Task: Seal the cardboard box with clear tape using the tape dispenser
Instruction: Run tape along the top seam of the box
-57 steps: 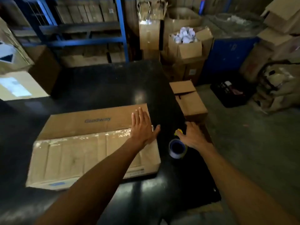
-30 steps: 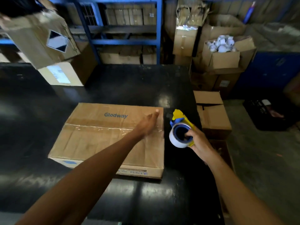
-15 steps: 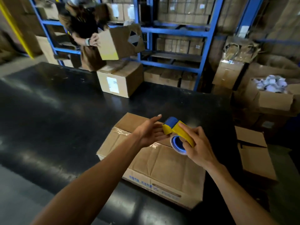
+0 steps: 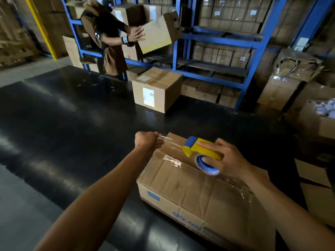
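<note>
A flat cardboard box point(image 4: 195, 189) lies on the black table point(image 4: 72, 134), its top seam partly covered with shiny clear tape. My right hand point(image 4: 230, 160) grips the yellow and blue tape dispenser point(image 4: 201, 151) just above the box's far end. A strip of clear tape point(image 4: 172, 142) stretches from the dispenser to my left hand point(image 4: 147, 140), which pinches the tape's free end at the box's far left corner.
A second cardboard box point(image 4: 157, 89) with a white label stands farther back on the table. Behind it a person point(image 4: 108, 38) holds another box point(image 4: 159, 31) by blue shelving point(image 4: 217, 38). More cartons are stacked on the right point(image 4: 282, 91).
My right hand picked up the dispenser from the table and brought it over the box. My left hand left the box top, took the tape end and pulled it out leftward. My view swung left.
</note>
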